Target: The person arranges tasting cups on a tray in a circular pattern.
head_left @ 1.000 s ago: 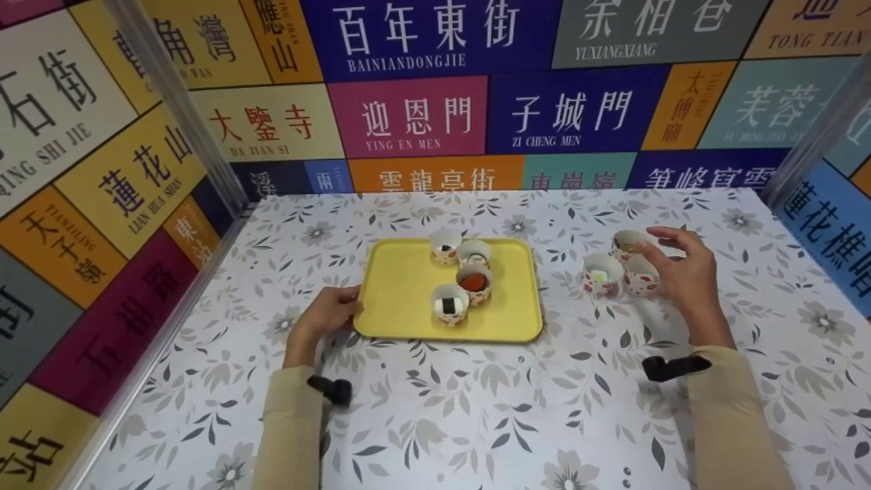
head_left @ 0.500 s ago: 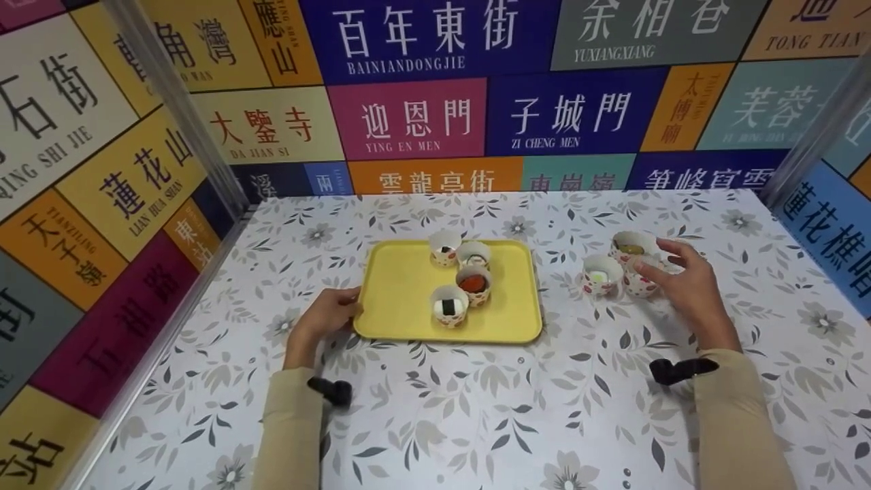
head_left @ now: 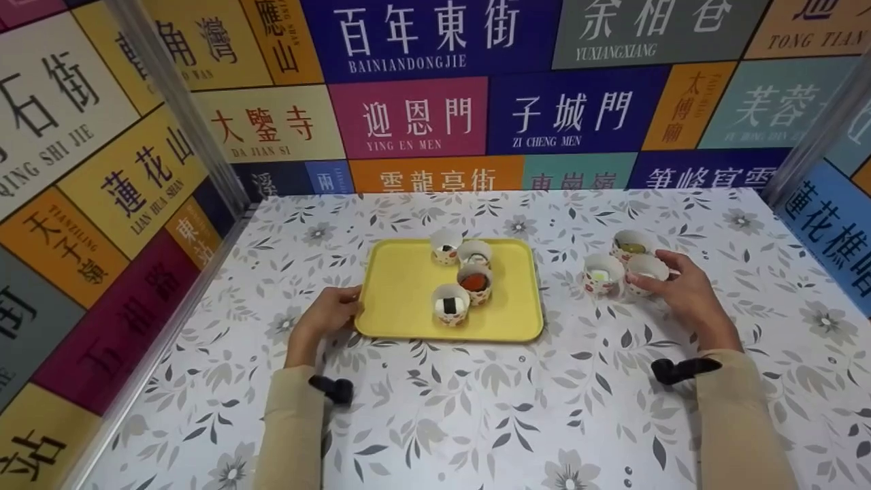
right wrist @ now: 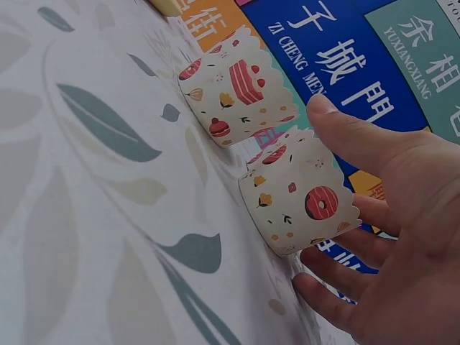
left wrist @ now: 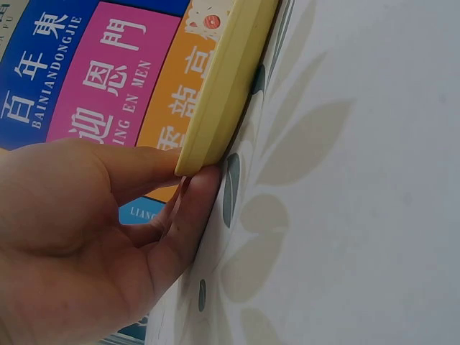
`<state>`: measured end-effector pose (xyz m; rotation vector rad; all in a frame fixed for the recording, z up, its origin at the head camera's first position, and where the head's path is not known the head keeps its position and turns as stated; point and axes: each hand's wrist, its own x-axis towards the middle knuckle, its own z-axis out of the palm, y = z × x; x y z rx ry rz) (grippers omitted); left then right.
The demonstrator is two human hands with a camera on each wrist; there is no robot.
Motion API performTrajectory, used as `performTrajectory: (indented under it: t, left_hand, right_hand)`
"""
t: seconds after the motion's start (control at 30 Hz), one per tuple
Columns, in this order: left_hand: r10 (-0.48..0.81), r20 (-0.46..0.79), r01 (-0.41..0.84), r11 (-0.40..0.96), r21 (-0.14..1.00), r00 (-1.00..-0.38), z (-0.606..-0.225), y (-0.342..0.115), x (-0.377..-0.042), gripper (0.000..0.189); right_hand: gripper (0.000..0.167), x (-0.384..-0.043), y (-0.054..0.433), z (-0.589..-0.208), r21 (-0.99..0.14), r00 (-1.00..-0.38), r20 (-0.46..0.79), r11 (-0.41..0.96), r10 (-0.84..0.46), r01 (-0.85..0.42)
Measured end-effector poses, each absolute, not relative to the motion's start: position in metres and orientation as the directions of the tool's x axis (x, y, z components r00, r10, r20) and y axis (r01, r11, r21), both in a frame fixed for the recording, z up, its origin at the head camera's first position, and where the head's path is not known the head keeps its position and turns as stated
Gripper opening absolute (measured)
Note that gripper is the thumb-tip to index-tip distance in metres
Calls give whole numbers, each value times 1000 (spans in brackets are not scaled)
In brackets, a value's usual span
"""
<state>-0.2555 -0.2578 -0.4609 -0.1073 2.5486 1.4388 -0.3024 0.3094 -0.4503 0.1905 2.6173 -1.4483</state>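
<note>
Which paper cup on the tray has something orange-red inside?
The second cup from the front, just behind the front cup holding a black-banded white piece; none of the other three shows that colour.

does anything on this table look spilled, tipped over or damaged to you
No, nothing stands out. The four cups on the tray and the three cups to its right on the table all look upright, and I see no spill or damage.

four cups (head_left: 480, 297) on tray (head_left: 398, 292) | three cups (head_left: 600, 287) right of tray
</note>
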Motion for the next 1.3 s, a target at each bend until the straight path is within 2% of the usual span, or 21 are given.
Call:
performTrajectory:
  t: [0.63, 0.73, 0.97, 1.3]
  left_hand:
    - [64, -181, -123, 512, 850, -981, -461, -258, -255, 44]
    - [72, -177, -116, 512, 851, -982, -463, -259, -254, 43]
    - [40, -209, -155, 540, 827, -977, -462, -258, -256, 44]
    - [36, -221, -166, 548, 820, -975, -463, -258, -257, 45]
  right_hand:
    - [100, -304, 314, -454, -775, -989, -144, 618, 30, 132]
    - [98, -304, 313, -455, -786, -987, -155, 601, 41, 149]
    - [105, -304, 311, -443, -827, -971, -224, 511, 82, 234]
    - [101, -301, 308, -432, -813, -975, -207, 540, 80, 217]
